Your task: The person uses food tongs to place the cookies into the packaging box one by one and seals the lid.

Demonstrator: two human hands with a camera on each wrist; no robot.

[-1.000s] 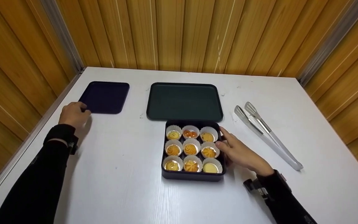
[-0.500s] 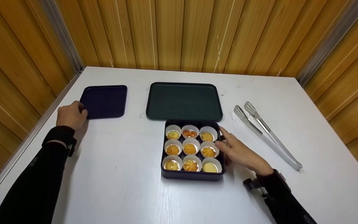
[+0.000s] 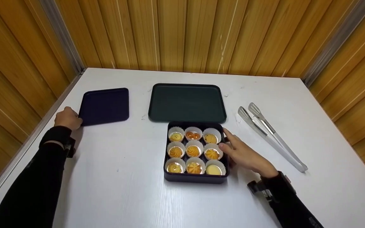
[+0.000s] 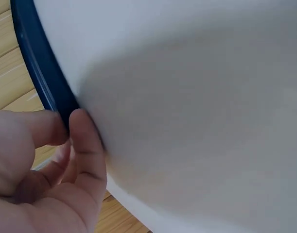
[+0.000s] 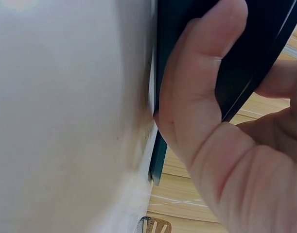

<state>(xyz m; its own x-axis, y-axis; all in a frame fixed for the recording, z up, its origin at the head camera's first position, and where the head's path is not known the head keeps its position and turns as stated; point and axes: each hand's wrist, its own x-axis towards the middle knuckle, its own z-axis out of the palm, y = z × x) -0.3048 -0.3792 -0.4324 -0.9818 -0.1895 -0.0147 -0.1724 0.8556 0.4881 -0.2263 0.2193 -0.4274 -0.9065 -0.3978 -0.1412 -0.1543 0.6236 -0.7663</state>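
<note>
A dark purple square lid (image 3: 105,106) with a low raised rim lies at the back left of the white table. My left hand (image 3: 67,118) pinches its near left corner; in the left wrist view, thumb and finger close on the dark rim (image 4: 46,73). In front of me stands a deep purple box (image 3: 196,179), holding small cookies (image 3: 193,151) in white paper cups, arranged in rows. With my right hand (image 3: 246,155) I hold the box's right side, thumb at the rim. The right wrist view shows a finger (image 5: 197,82) pressed along its dark wall.
Directly behind the box, its far edge overlapping it in the head view, is a dark green rectangular tray (image 3: 187,103). Metal tongs (image 3: 272,137) lie spread to the right. Wooden panels (image 3: 188,34) enclose the table (image 3: 116,190) at the back and sides.
My left hand has drawn the lid a little towards me and to the left, turning it slightly, and its grip has moved to the near corner. The right hand and box stay put.
</note>
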